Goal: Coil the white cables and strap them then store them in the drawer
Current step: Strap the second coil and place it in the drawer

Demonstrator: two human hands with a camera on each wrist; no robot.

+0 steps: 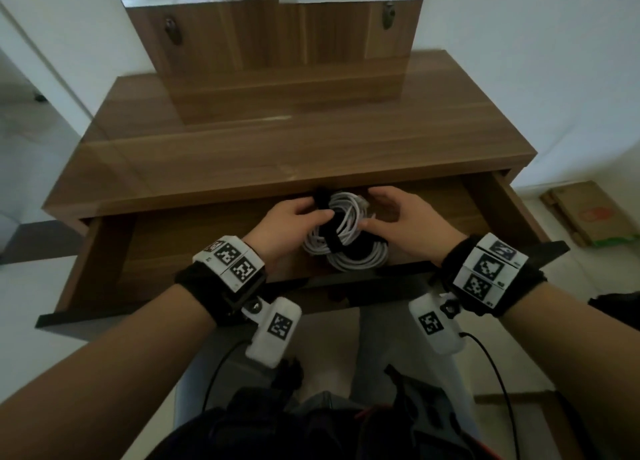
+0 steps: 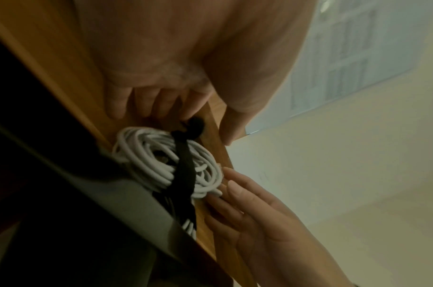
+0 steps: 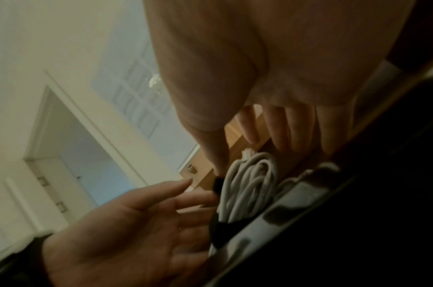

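Lying between both hands' fingers [image 1: 304, 206] in the drawer [image 1: 145, 251]: strapped white cables [image 1: 341, 231]

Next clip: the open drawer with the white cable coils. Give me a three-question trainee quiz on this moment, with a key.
1. True or false: the white cable coils lie on top of the desk.
2. What colour is the strap around the upper coil? A) white B) black C) red
3. Fill in: the coils lie inside the open ____.

Key
1. False. The coils are in the drawer, below the desk top, between the left hand and the right hand.
2. B. A black strap crosses the white loops, plain in the left wrist view too.
3. Drawer. It is pulled out toward the person.
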